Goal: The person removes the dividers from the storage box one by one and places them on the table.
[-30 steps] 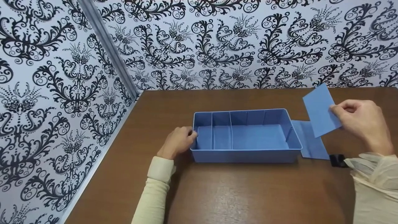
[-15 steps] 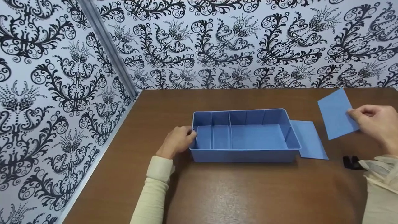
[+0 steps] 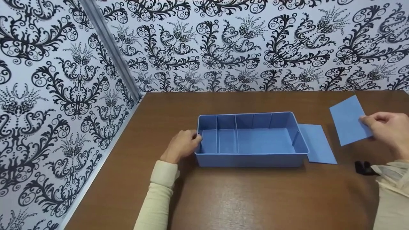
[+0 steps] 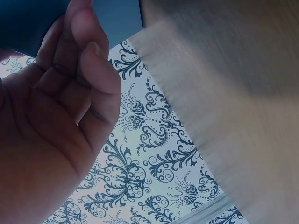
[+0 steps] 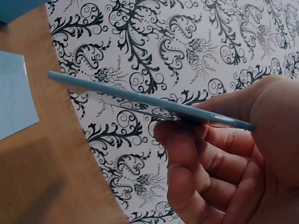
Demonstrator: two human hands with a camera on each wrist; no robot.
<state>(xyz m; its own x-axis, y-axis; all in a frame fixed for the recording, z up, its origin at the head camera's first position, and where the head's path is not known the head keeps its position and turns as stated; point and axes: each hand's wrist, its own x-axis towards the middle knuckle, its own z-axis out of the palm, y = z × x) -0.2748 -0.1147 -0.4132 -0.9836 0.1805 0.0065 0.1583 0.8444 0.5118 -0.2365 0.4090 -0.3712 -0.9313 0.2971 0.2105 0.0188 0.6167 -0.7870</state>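
Note:
A blue plastic storage bin (image 3: pixel 252 160) stands on the table, with two upright dividers (image 3: pixel 236 134) fitted toward its left end. At that end my left hand (image 3: pixel 182 143) grips the short wall; the left wrist view shows the fingers (image 4: pixel 100 70) curled up against the blue plastic. My right hand (image 3: pixel 389 127) pinches a flat blue divider panel (image 3: pixel 349 120) by its right edge, holding it tilted above the table right of the bin. Edge-on in the right wrist view, the panel (image 5: pixel 140 99) lies between thumb and fingers. Another blue panel (image 3: pixel 319 143) lies flat against the bin's right side.
A small black object (image 3: pixel 363 168) lies beside the right sleeve cuff. The brown wooden table (image 3: pixel 249 198) meets a patterned white wall (image 3: pixel 230 41) behind, and a second patterned wall (image 3: pixel 57 111) runs along the left.
My right hand has moved right and then slightly down with the panel, away from the flat panel and the bin. My left hand keeps its place on the bin's wall.

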